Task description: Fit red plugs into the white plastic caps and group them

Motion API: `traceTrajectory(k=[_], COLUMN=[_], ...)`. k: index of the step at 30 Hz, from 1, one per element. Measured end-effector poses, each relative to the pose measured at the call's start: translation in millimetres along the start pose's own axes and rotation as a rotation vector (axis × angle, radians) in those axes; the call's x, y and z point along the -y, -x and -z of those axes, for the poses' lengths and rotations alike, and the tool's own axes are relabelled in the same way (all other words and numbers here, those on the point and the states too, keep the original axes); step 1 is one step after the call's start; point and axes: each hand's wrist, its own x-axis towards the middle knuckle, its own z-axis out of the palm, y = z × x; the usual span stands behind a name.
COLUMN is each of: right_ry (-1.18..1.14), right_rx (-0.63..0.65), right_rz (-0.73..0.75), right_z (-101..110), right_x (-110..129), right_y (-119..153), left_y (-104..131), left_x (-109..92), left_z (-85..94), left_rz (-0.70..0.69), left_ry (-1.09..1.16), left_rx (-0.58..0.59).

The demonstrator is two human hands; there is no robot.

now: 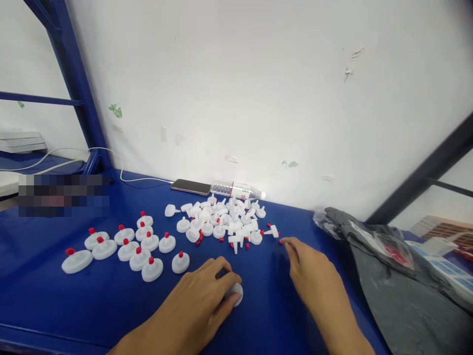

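L hand (203, 292) w/ wht cap (238, 295), btl label (241, 190) illegible

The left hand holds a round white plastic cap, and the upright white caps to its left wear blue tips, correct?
The tip colour is wrong: the head view shows small red tips on the upright round white plastic caps. The left hand does hold a round white plastic cap.

Tabletop (44, 301): blue, smooth, faintly glossy.
Wall (236, 88): white, rising behind the tabletop's far edge.
Wall marks: green scrap (116, 111) above the tabletop's far left corner, peeled patch (347, 73) high above its right half.
Left post (82, 84): blue, slanting up at the tabletop's far left, with crossbar (40, 98).
Right post (424, 169): dark, slanting beyond the tabletop's right.
Light: soft, even.
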Motion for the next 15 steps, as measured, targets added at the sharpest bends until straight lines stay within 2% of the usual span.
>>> traceTrajectory(k=[6,15], right_ry=[0.02,-0.036], right_rx=[-0.032,-0.107], right_rz=[0.115,0.164], right_z=[-17.4,-16.2], right_x=[-17.9,-10.3], right_y=[-5.0,-2.2], left_y=[1.1,0.1], left_x=[-5.5,-1.9], left_z=[3.7,0.0], left_rz=[0.035,0.049], left_ry=[0.037,-0.01], left_rx=[-0.009,-0.017])
